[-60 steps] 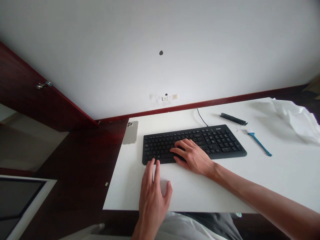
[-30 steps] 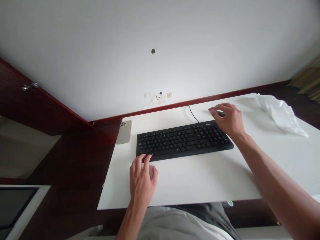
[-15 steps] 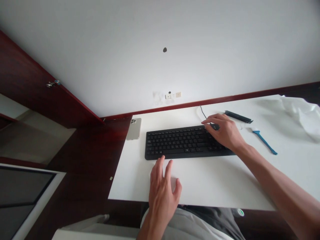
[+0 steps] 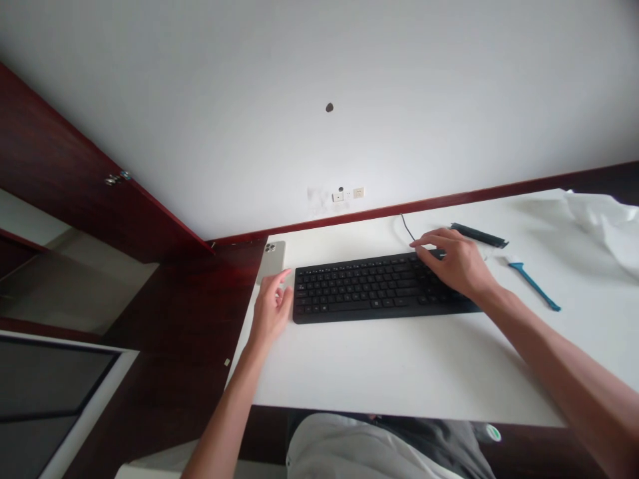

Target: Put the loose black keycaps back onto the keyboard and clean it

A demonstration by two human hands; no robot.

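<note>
Keyboard (image 4: 359, 289) has 1 end beneath the right hand (image 4: 458, 265).

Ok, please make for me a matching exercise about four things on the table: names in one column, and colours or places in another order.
Column one:
1. phone
2. keyboard
3. brush
4. cable

Column two:
A. blue handle, lying to the right of the keyboard
B. thin and dark, running towards the far edge of the table
C. camera side up, partly hidden by the left hand
D. black, its right end partly covered by the right hand

Pairs: 1-C, 2-D, 3-A, 4-B
</note>
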